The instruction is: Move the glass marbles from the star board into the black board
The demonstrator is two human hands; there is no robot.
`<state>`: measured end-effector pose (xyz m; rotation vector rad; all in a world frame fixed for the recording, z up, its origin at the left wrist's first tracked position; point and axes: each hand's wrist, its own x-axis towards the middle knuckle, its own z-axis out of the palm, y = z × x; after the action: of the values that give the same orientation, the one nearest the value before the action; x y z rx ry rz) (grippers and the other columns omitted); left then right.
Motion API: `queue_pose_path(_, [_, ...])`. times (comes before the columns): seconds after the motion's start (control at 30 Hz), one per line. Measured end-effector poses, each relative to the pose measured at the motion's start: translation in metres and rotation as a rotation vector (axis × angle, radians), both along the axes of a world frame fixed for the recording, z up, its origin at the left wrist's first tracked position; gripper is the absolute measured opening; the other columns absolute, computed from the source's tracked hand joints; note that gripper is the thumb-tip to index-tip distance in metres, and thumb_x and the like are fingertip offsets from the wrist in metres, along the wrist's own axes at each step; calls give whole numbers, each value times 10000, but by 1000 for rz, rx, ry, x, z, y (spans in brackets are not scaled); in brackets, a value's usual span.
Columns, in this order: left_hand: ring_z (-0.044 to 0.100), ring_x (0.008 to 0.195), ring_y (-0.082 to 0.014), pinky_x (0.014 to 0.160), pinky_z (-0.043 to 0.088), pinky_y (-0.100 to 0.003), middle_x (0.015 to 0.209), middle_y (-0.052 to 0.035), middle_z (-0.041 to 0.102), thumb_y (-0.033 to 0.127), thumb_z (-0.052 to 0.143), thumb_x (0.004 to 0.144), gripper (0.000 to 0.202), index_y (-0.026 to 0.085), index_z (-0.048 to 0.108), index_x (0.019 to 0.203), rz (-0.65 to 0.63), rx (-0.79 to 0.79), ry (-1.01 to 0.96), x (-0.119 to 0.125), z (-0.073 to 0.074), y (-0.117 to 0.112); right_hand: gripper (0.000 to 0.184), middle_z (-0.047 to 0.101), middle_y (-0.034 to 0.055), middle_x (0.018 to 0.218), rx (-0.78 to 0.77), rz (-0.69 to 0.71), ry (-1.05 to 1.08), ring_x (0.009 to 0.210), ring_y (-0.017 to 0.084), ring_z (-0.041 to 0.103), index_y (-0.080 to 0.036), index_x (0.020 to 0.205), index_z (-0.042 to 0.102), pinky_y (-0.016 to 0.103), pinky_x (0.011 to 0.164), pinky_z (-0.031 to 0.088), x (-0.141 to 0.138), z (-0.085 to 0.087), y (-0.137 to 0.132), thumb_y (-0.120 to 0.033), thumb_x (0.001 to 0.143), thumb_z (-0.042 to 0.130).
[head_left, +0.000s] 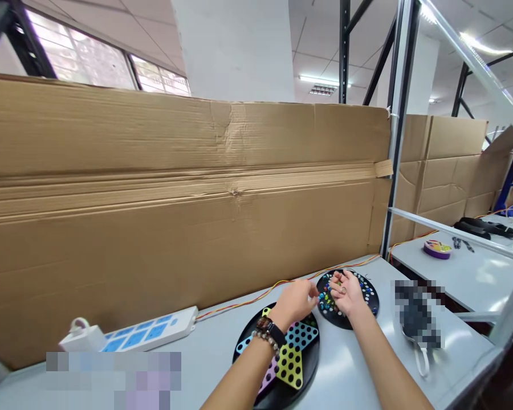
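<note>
A round black board with a coloured star of holes (297, 356) lies on the grey table in front of me. Just behind it sits a round black tray (370, 293) full of small coloured marbles. My left hand (297, 302) hovers between board and tray, fingers curled in a loose pinch; what they hold is hidden. It wears a dark watch and bead bracelets at the wrist. My right hand (346, 293) rests palm up over the tray, fingers cupped round a few marbles.
A tall cardboard wall (175, 199) closes off the back of the table. A white and blue power strip (141, 333) lies at the left, with thin coloured wires (256, 293) running along the cardboard. A metal rack post (395, 131) stands right; another table holds a purple disc (436, 249).
</note>
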<state>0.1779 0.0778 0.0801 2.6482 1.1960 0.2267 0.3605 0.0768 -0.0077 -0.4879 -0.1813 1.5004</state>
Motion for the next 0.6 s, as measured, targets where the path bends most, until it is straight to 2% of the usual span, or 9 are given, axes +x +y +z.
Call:
queue_pose_path(0.07, [746,863,-247,787,561,-310,888,-29,784,211,771,748,78,228,761,824,-13,-62,114,-6,-7,-2,320,580,4,587,-108,-91,53,379,85,417,-204,836,544,146,327,248,4,5,-4,-349,1035,339])
queue_pose_path(0.17, [751,950,-273,853,559,-339,973,-69,791,174,707,788,126,218,771,887,5,-69,201,-7,-15,-7,302,651,56,685,-197,-159,74,491,131,554,-210,883,554,173,366,343,4,12,-8,-383,1021,350])
queue_pose_path(0.3, [741,1019,-291,895,560,-366,1081,-93,775,182,731,787,329,214,732,1114,40,-63,242,-4,-17,-10,278,681,66,729,-221,-184,54,535,143,580,-214,898,561,190,404,393,0,15,-10,-397,1005,382])
queue_pose_path(0.37, [739,1017,-292,894,562,-361,1069,-91,772,171,760,774,320,204,733,1092,52,-67,256,-3,-16,-10,284,678,61,725,-227,-184,46,533,143,580,-217,895,560,191,406,395,-1,15,-10,-402,1010,378])
queue_pose_path(0.47, [729,1014,-269,910,563,-368,1051,-97,761,160,739,843,136,172,746,978,71,-76,280,1,-16,-11,306,672,63,709,-233,-169,34,526,143,585,-211,890,564,192,408,399,-3,15,-10,-407,1019,367])
queue_pose_path(0.5, [719,1024,-255,919,568,-384,1087,-94,749,199,725,891,132,167,736,1019,79,-79,285,2,-17,-11,312,675,67,708,-233,-164,30,527,142,588,-207,889,567,190,411,402,-3,15,-10,-407,1020,366])
queue_pose_path(0.6, [685,1076,-228,927,588,-441,1250,-84,683,362,666,987,309,178,654,1235,101,-88,272,9,-21,-12,314,693,75,716,-236,-146,14,541,145,611,-201,895,577,189,426,417,-7,16,-10,-399,1021,369])
